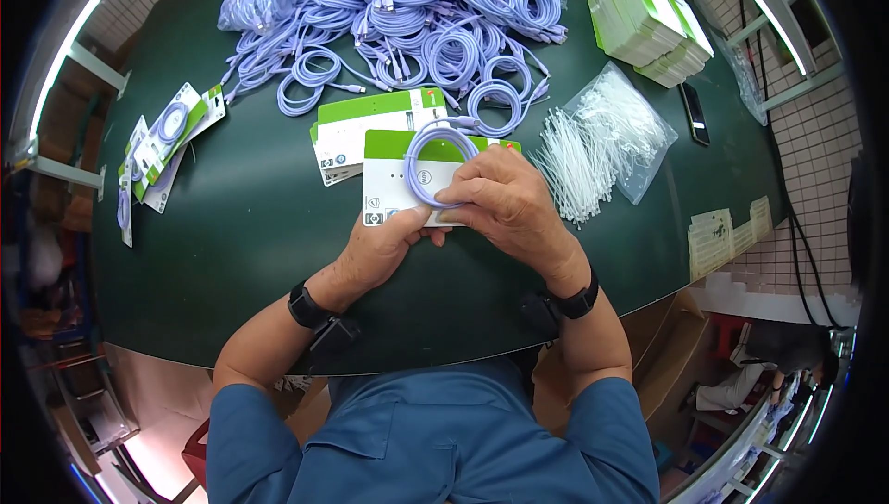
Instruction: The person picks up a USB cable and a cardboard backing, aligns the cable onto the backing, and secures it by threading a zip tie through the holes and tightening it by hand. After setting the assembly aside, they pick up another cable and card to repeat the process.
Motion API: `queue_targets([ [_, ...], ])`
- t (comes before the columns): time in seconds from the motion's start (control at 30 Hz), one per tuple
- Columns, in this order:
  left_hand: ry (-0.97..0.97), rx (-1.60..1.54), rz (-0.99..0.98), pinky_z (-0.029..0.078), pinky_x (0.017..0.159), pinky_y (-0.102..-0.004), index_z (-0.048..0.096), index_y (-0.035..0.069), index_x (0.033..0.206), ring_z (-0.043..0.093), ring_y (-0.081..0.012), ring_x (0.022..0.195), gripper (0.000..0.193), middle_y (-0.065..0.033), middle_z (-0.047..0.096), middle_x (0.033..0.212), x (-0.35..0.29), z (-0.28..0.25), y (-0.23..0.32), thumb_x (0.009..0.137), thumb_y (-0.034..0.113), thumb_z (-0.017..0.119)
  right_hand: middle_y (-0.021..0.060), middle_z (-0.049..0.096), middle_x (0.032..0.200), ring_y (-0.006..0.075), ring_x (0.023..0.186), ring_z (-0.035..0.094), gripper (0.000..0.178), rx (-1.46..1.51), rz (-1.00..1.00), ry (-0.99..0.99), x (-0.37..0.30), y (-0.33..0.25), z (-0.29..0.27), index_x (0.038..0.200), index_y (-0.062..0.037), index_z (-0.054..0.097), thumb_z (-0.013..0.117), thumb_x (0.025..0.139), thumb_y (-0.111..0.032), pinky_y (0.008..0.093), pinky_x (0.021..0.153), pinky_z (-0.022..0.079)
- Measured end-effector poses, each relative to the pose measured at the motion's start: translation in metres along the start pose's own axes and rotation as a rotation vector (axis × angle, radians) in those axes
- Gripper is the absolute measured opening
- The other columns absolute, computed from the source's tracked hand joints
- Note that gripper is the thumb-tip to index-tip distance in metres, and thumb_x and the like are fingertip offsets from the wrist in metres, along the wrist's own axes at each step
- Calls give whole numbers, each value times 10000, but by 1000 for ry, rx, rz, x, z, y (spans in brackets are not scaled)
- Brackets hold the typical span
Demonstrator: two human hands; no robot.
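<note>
Blue shirt (pixel 398 430): matte woven cloth with a stitched flap, nearest of all, below the table edge.
Wristbands (pixel 304 305): black straps, one around each wrist.
Left hand (pixel 381 249): closed on the card's lower edge, thumb lying on the printed face, the other fingers mostly hidden beneath.
Right hand (pixel 514 199): thumb and index finger pinched together on the lower right of the coil, the remaining fingers curled in.
Coil (pixel 411 171): smooth lavender cable wound into a round ring, against the face of the card, its plug end at the top.
Card (pixel 381 185): flat, stiff, white with a green top band, held above the table in front of the body.
Green table (pixel 259 236): dark, smooth top with a curved look.
Card stack (pixel 343 138): similar flat cards, overlapping, just beyond the held one.
Carded coils (pixel 171 148): loosely heaped at the left.
White ties (pixel 579 157): thin plastic strips, fanned out of a clear, crinkled bag (pixel 641 180) at the right.
Phone (pixel 694 115): dark, glossy slab beside the bag.
Cable pile (pixel 407 27): many lavender loops, tangled, some in shiny film.
Card blocks (pixel 639 18): thick, neat-edged bundles, far right.
</note>
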State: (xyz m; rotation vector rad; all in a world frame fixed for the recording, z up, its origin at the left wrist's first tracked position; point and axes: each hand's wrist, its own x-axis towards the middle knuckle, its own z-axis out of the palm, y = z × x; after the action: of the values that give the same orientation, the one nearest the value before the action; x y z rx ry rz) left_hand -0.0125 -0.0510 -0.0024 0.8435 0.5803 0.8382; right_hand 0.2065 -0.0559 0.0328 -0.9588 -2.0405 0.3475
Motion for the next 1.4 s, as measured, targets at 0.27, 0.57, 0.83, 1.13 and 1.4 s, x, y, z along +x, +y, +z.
queue_targets([
  [0.27,93,82,44,557,654,-283,556,-3,1309,671,-155,809,364,-99,682,1053,5,5,-4,1053,254,601,25,708,910,246,842,648,283,107,38,-25,-4,15,9,971,-114,783,899,714,-90,373,789,496],
  [0.57,316,181,27,449,415,-213,569,6,1219,604,-95,559,445,-77,670,887,10,3,-9,1091,431,540,36,718,922,242,855,666,276,135,101,-103,-2,6,21,1005,-114,786,884,749,-78,373,802,500],
  [0.83,303,222,53,451,420,-213,585,3,1170,600,-95,544,478,-69,657,813,11,-3,-10,1114,467,483,55,722,941,261,902,689,259,142,132,-108,-4,3,21,1025,-96,783,862,781,-54,385,862,538],
  [1.13,279,262,43,457,427,-209,577,3,1183,602,-86,555,462,-69,657,836,7,-3,-7,1129,447,457,56,722,944,240,907,700,266,213,169,-62,-11,5,31,1038,-72,782,859,786,-35,356,820,561],
  [1.4,265,330,-49,448,430,-192,573,-1,1231,598,-67,562,454,-59,649,855,4,-7,-1,1067,420,620,44,708,929,263,882,696,247,296,219,-99,-12,5,38,1039,-87,779,843,802,-61,377,802,551],
])
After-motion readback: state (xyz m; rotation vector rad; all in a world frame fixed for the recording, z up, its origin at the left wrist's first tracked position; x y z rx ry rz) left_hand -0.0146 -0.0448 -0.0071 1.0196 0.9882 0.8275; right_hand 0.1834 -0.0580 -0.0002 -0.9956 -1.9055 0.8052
